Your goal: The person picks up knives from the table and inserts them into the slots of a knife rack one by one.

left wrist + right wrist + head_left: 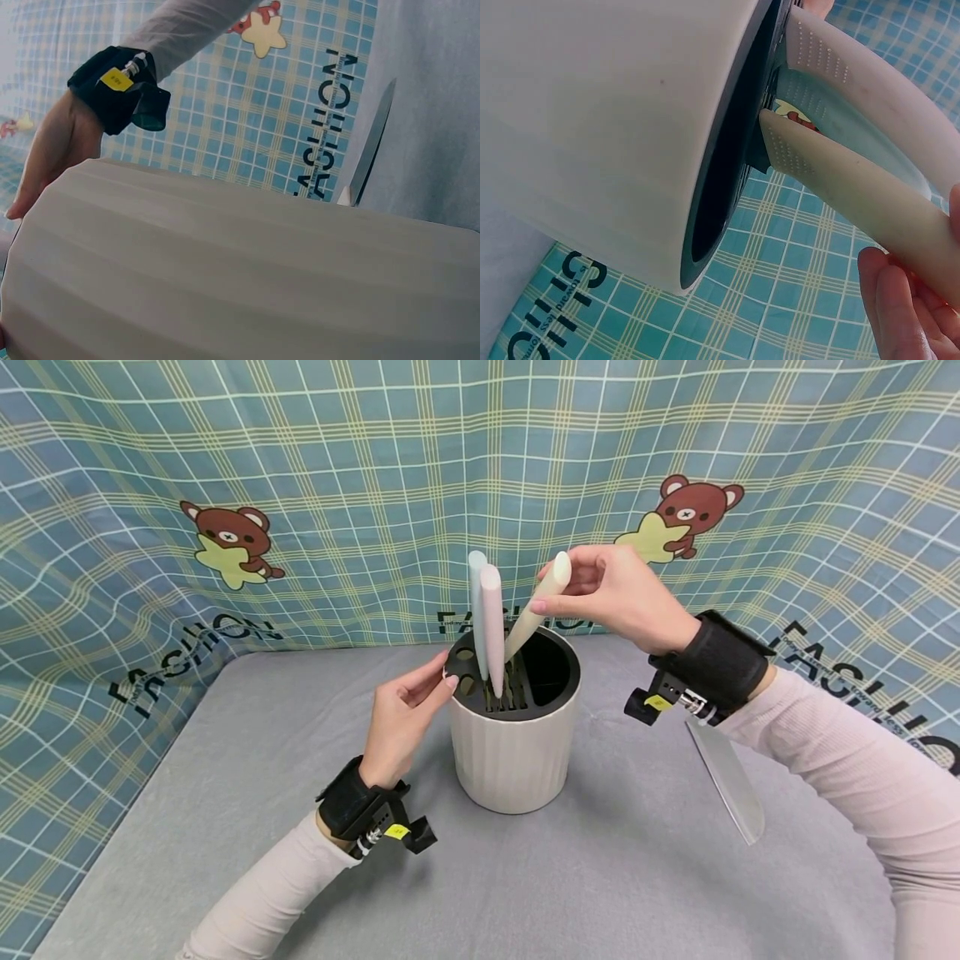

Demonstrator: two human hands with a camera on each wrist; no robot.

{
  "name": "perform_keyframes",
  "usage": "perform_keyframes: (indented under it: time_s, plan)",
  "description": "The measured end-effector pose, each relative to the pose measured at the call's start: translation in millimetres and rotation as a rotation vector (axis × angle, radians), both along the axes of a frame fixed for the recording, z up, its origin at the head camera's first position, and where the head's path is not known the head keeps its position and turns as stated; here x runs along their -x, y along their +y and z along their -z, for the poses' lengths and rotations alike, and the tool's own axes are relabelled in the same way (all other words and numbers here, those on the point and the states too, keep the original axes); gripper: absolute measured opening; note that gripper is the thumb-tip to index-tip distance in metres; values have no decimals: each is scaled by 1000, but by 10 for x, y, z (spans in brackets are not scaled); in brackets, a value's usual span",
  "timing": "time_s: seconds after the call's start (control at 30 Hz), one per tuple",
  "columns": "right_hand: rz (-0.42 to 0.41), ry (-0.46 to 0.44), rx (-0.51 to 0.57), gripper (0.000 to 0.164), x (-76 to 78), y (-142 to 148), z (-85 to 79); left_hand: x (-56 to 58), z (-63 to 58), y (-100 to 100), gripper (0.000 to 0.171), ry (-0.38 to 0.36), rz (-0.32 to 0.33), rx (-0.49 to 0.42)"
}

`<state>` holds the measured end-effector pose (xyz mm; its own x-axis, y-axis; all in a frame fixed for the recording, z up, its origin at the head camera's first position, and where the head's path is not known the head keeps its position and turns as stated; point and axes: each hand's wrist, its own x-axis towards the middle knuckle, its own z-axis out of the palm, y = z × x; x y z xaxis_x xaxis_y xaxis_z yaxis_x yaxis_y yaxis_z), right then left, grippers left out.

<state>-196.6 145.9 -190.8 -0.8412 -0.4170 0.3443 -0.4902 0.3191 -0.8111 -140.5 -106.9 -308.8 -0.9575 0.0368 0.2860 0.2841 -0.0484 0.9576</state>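
Observation:
A white ribbed knife holder with a black slotted top stands upright on the table. My left hand grips its left rim, thumb on the top edge. My right hand pinches a cream knife handle between thumb and fingers. That knife leans right over the slots, a short dark stretch of blade showing between handle and top. Just left of it, a pink-handled knife and a pale blue-handled knife stand in the slots, blades hidden inside.
On the table right of the holder lies a knife with a pale blade, its other end behind my right forearm. The holder's top has a large open compartment and round holes. A plaid curtain hangs behind the grey table.

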Motion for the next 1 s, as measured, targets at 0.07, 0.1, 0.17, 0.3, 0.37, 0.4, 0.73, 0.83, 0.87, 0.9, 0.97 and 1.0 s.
perform_keyframes:
  time_s: [0.07,0.1,0.17,0.3,0.37,0.4,0.73,0.83,0.87,0.9,0.97,1.0]
  plan:
    - [-2,-8,2,25,0,3,-4,1,0,0,45,0,0,2]
    - [-4,-11,4,25,-2,5,-6,0,-1,0,45,0,1,2]
    - [-9,-14,6,25,-4,10,-10,1,-1,-1,45,-2,1,3]
    - [-26,-30,10,27,-17,27,-16,-2,-5,0,46,-6,-2,4]
    - [-29,-47,13,32,-22,40,-17,-2,-6,2,46,-8,-3,3]
    - [-31,-57,13,35,-27,49,-19,-5,-9,3,45,-8,-3,3]
    - [-22,-125,-1,54,-55,194,21,-12,-15,13,45,-11,-10,6]
    - [-7,-138,7,53,-49,257,62,-15,-19,15,45,-12,-12,5]
    - [2,-138,6,53,-49,282,74,-14,-18,15,45,-12,-12,6]
    - [8,-142,5,52,-48,311,87,-13,-17,15,45,-12,-11,6]
    - [28,-145,7,51,-45,370,112,-13,-14,13,45,-10,-11,7]
    - [40,-147,6,51,-45,401,123,-14,-14,13,45,-10,-10,8]
